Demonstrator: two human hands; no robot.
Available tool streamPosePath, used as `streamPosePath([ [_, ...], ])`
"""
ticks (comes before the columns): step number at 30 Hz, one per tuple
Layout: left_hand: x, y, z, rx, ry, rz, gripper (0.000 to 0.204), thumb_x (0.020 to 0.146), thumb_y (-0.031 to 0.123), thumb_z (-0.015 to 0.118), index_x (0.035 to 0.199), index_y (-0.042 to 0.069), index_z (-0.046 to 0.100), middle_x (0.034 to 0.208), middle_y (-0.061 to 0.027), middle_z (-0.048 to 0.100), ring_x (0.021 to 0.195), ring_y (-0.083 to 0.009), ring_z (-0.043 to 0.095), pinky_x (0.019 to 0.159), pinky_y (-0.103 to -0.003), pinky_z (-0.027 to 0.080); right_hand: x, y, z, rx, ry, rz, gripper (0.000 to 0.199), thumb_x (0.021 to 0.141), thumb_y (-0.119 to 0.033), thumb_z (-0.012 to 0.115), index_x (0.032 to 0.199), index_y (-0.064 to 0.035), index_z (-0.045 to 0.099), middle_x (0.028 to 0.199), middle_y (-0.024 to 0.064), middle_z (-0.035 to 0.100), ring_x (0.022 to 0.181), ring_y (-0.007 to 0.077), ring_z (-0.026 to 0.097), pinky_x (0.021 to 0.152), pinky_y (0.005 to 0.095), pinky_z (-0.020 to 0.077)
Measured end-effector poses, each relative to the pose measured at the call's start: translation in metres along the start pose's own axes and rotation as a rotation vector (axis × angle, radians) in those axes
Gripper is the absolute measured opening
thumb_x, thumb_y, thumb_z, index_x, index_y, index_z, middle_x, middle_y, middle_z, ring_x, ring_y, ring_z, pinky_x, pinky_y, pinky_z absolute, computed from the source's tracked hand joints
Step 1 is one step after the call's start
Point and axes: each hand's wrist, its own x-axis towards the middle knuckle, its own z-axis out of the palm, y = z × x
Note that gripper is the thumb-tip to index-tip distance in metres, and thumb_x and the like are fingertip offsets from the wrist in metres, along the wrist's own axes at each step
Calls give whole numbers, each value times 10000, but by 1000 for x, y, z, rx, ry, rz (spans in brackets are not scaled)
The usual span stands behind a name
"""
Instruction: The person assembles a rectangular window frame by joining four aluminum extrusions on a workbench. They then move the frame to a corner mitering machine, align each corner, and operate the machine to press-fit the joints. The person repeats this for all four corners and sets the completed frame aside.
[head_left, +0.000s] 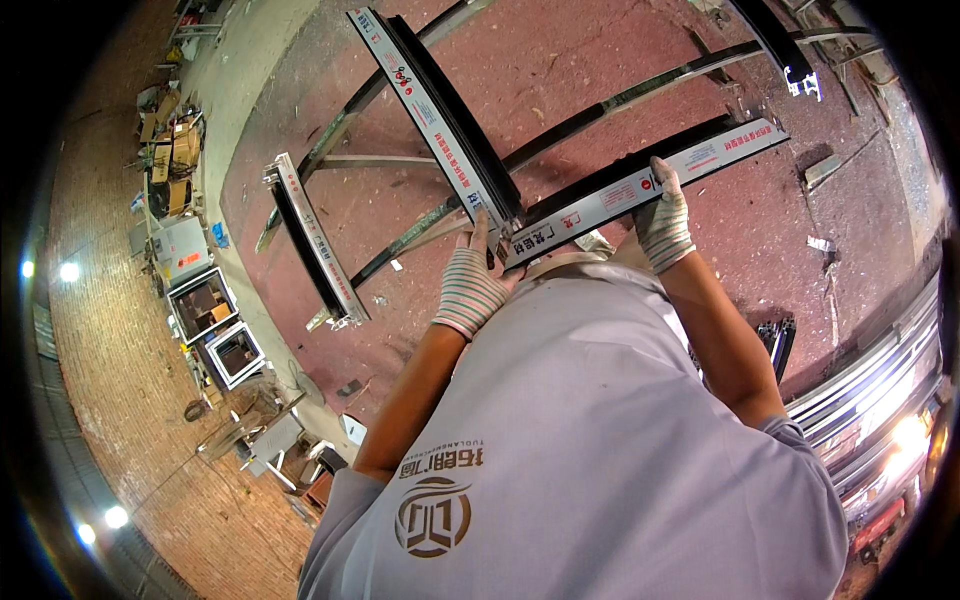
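Note:
Two aluminium window-frame profiles meet near a right angle in front of my body, both black with printed white film on one face. The far-reaching profile (425,115) runs up and leftward; the crosswise profile (600,212) slants up to the right. My left hand (470,285), in a striped glove, grips the near end of the far-reaching profile beside the corner. Toward the middle of the crosswise profile, my gloved right hand (667,225) is closed round it, thumb on the white face. Whether the corner is fully joined, I cannot tell.
Long metal rails (640,92) cross beneath the profiles above a reddish floor. A shorter profile (318,240) lies at left, another (780,45) at upper right. Cardboard boxes (185,145) and small white-edged frames (235,353) line the left side. Long profiles (870,360) are stacked at right.

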Motion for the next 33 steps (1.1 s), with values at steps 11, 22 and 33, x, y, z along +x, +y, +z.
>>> streamPosePath([
  [11, 10, -13, 18, -310, -33, -70, 1176, 724, 47, 863, 1652, 25, 142, 1428, -198, 527, 1219, -229, 578, 1004, -306, 527, -1, -16, 25, -89, 43, 92, 361, 875, -384, 772, 1044, -114, 601, 941, 73, 649, 847, 287, 652, 767, 536, 554],
  [22, 6, 26, 6, -381, 55, -13, 996, 819, -21, 797, 1623, 0, 209, 1285, -219, 588, 1119, -271, 672, 973, -356, 562, -28, -22, 48, -41, 161, -18, 297, 879, -288, 785, 1006, -67, 633, 887, 71, 658, 749, 251, 662, 671, 462, 577],
  [33, 2, 12, 7, -398, 85, 10, 982, 838, -21, 773, 1639, 28, 206, 1364, -210, 589, 1179, -240, 632, 1026, -339, 525, 19, -49, 12, 98, -43, -166, 405, 863, -385, 787, 1124, -125, 617, 1053, 58, 672, 1039, 274, 638, 975, 484, 517],
])
